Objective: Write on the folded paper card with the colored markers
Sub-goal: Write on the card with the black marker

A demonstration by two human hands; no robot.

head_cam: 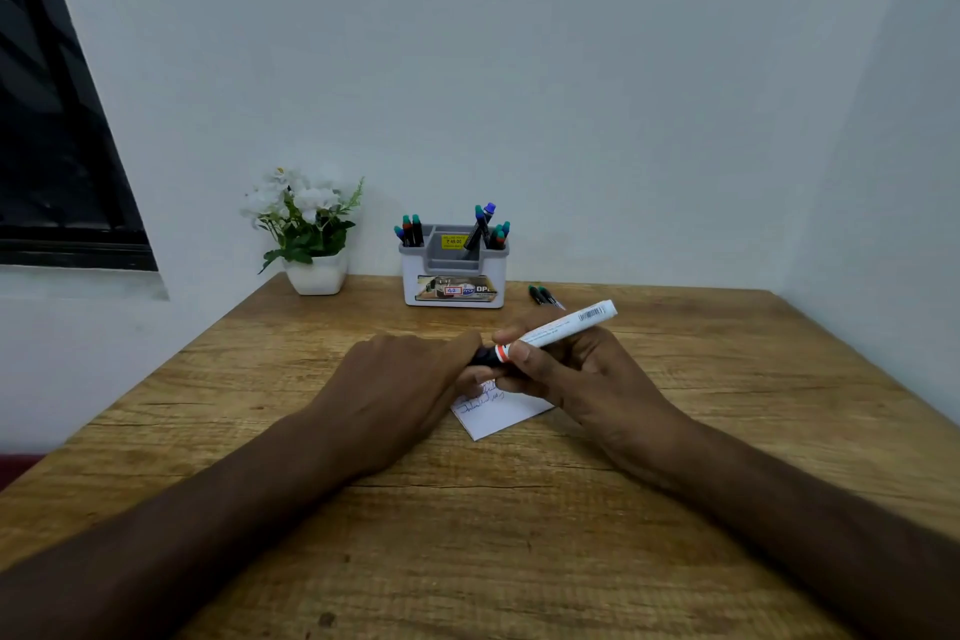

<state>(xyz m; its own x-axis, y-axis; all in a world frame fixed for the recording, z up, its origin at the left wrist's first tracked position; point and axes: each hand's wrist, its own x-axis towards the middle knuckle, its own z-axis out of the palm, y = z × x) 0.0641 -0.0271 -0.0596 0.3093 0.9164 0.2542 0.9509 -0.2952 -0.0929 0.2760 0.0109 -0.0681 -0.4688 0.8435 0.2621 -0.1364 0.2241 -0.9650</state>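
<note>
The folded paper card (496, 413) is white and lies flat on the wooden table (519, 535) near its middle, turned at a slant, with a few lines of thin handwriting across its far part. A white-barrelled marker (563, 326) with an orange band and a barcode near its far end is held above the card, pointing up and to the right. More markers (491, 226) with green, blue and red caps stand in a grey and white desk organiser (453, 276) at the far edge, and two dark pens (543, 295) lie on the table just right of it. A white pot of white flowers (306, 229) stands to the organiser's left.

The card's far edge and part of the writing are hidden under the hands, and the words are too small to read. The marker's dark lower end is mostly covered by fingers, so the tip cannot be seen.

The right hand (576, 369) curls round the marker's barrel near the orange band. The left hand (400, 379) has its fingers bent in around the marker's dark end, meeting the right hand above the card
</note>
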